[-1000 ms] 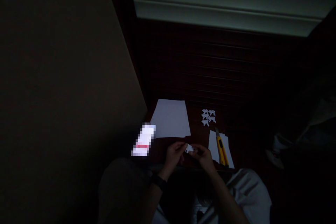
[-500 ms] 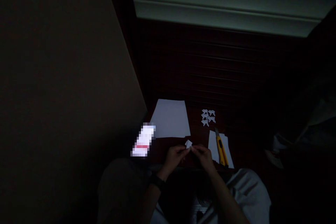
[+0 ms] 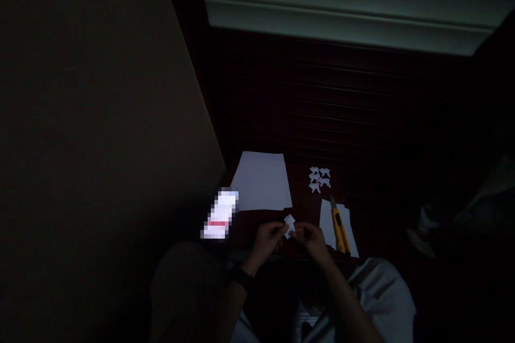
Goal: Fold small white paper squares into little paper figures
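Head view: dim scene; the small folded paper (image 3: 289, 220) sits at lower centre of the frame, pointed end toward the top; left hand (image 3: 267, 239) pinches its left edge between thumb and fingers, dark band (image 3: 242, 278) on that wrist; right hand (image 3: 313, 240) has thumb and fingers closed narrowly at its lower right edge; exact fold layers too small to tell; large white sheets (image 3: 261, 181) lie above the left hand, slightly fanned at lower right; a pixelated bright screen (image 3: 221, 214) is left of the hands, by the sheets' lower left corner; a cluster of folded paper figures (image 3: 320, 182) lies right of centre, above a yellow cutter (image 3: 341, 231), which rests on smaller white sheets (image 3: 327, 221), blade end toward the top; dark tabletop (image 3: 300, 185) beneath; pale slatted panel (image 3: 341, 10) across the upper right; a shoe (image 3: 420, 243), mostly in shadow, at lower right.
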